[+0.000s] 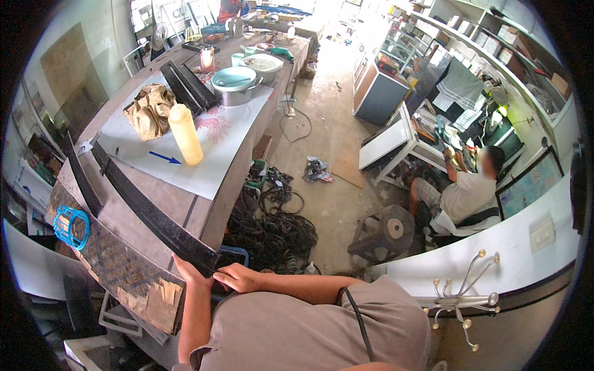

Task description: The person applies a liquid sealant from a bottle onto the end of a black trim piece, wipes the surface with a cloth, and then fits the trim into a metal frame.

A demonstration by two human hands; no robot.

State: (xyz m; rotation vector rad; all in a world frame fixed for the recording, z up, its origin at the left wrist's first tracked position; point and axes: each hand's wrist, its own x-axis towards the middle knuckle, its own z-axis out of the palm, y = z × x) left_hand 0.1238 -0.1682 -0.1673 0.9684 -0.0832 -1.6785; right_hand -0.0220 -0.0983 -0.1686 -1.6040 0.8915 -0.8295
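A long black flat strip point(154, 224) with raised edges runs along the left side of the workbench point(117, 230), its near end just in front of my body. My left hand point(193, 272) is closed around the left side of that end, some fingers hidden by the strip. At the right corner of the same end, my right hand point(238, 278) grips with curled fingers. A second narrow black strip point(83, 180) lies farther left. Beside my left arm, torn brown cardboard point(162, 306) covers the bench corner.
A yellow squeeze bottle point(187, 137) and crumpled brown paper point(148, 112) rest on a white sheet point(199, 176). Left stands a blue wire-like basket point(71, 227). Tangled black strips point(278, 238) heap on the floor. A seated person point(467, 195) works at right, near a coat rack point(464, 302).
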